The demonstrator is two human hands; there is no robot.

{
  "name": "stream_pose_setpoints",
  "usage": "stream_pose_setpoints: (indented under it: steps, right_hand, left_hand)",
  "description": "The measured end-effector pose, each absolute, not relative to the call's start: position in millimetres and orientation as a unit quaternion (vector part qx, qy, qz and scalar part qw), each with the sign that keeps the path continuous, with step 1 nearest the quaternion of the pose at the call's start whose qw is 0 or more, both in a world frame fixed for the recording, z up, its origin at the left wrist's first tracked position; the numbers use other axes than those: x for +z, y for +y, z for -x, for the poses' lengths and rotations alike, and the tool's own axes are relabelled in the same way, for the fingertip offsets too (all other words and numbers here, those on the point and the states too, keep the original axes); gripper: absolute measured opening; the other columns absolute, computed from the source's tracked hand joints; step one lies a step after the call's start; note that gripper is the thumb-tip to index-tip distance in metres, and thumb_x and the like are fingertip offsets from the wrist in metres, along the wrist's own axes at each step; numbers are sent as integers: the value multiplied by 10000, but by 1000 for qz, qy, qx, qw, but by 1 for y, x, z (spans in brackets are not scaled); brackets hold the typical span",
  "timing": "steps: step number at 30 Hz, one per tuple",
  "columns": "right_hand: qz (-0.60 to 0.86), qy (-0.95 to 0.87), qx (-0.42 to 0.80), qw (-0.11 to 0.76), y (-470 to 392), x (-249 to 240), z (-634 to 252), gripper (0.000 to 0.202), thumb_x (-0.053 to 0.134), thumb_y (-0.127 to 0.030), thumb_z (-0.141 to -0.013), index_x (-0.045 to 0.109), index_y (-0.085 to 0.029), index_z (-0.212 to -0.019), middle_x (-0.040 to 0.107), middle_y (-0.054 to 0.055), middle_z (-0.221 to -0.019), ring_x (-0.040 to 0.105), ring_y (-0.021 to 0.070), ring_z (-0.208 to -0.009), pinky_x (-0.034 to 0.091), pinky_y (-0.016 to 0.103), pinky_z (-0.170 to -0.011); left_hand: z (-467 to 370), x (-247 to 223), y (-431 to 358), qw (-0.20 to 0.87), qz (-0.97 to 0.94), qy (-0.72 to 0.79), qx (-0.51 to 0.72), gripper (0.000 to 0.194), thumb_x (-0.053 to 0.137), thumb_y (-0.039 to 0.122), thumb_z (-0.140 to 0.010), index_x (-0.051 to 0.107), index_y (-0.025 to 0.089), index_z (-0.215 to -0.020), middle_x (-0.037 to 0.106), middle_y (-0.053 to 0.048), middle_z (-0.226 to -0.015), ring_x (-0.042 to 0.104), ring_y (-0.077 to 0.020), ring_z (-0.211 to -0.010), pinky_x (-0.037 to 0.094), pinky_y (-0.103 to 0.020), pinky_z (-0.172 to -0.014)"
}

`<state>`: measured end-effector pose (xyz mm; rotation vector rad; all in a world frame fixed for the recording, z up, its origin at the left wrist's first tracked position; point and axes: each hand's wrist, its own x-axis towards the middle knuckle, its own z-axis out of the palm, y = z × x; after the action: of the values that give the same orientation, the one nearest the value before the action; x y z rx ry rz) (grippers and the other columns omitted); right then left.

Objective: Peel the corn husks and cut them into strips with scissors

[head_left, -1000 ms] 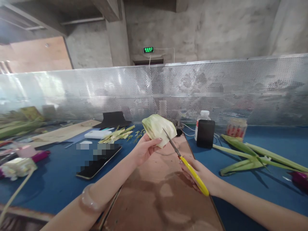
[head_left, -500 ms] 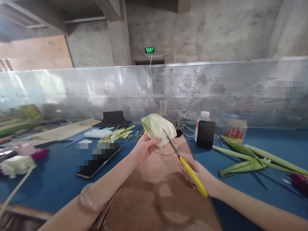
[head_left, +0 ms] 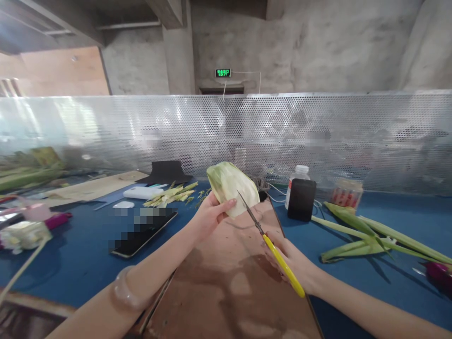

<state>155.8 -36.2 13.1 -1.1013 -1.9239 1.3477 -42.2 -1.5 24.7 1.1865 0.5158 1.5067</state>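
Note:
A broad, pale green-white piece of corn husk is pinched in my left hand, its wide face toward me, above the brown board. Yellow-handled scissors are gripped in my right hand. Their dark blades point up and left, and the tips lie against or just in front of the husk's right part. Whether the blades are cutting into it I cannot tell. My right fingers are partly hidden behind the yellow handle.
On the blue table to the left lie a dark phone, cut husk strips and a white flower-like piece. Rightward stand a black phone, a white-capped bottle and a clear jar, with green husks in front. A perforated metal screen runs behind.
The view has shifted slightly. The husk shows a little more of its broad face to me, and both hands keep their hold with the scissors still at its right side.

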Motion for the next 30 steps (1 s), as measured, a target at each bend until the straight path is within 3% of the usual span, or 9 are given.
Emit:
stream_pose_setpoints:
  steps: [11, 30]
  right_hand:
    - [400, -699, 515, 294, -30, 2, -157, 272, 443, -451, -800, 393, -192, -731, 299, -80, -525, 258, 41, -426, 185, 149, -357]
    - [428, -682, 520, 285, -32, 2, -154, 275, 477, -432, -779, 376, -195, -685, 278, -92, -454, 254, 37, -368, 205, 160, -344]
  left_hand:
    - [41, 27, -4, 529, -514, 218, 639, 353, 668, 161, -674, 557, 205, -1006, 656, -37, -996, 598, -167, -926, 476, -258, -780]
    - [41, 28, -4, 531, -505, 228, 641, 364, 681, 160, -653, 548, 198, -990, 635, -47, -1048, 582, -191, -968, 456, -303, -836]
